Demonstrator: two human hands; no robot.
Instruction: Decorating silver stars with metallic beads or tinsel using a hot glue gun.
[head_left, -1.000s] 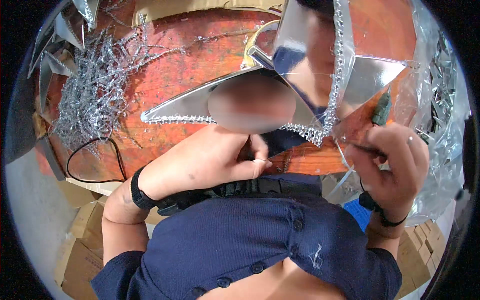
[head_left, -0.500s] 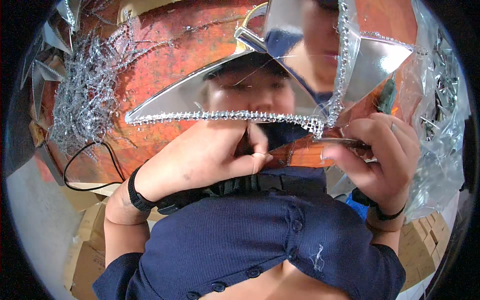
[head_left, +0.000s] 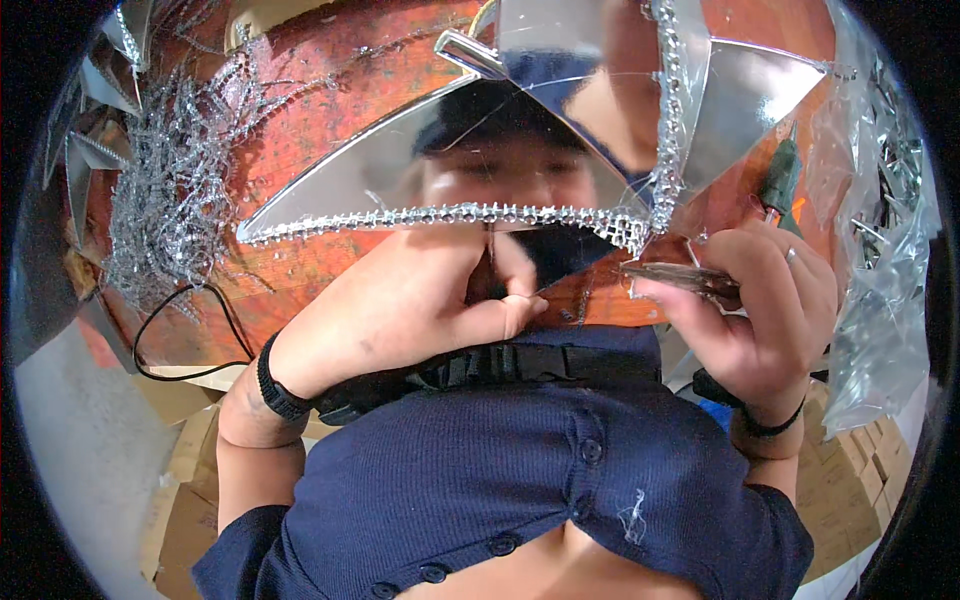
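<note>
A mirror-finished piece with pointed wings (head_left: 350, 175) lies in front of me, reflecting me. Silver bead trim (head_left: 430, 217) runs along its near edge, and another beaded strip (head_left: 668, 120) climbs its middle. My left hand (head_left: 440, 290) is closed at the near edge, thumb and finger together beneath the trim; part of its grip is hidden under the panel. In my right hand (head_left: 765, 300) is a slim, dark, pointed metal tool (head_left: 690, 278), perhaps tweezers, pinched between thumb and fingers. Its tip points left, just below the beaded corner where the strips meet.
A tangled heap of silver bead strands (head_left: 175, 190) covers the left of the reddish table (head_left: 330, 75). Mirrored pieces (head_left: 95, 150) stand beyond it. A black cord (head_left: 140, 345) loops nearby. Beyond my right hand lie a green-handled tool (head_left: 782, 172) and clear plastic sheeting (head_left: 875, 320).
The mirrored piece has shifted slightly left and toward the far side. My right hand's tool has tilted, its tip now slightly farther from me. My left hand keeps its hold.
</note>
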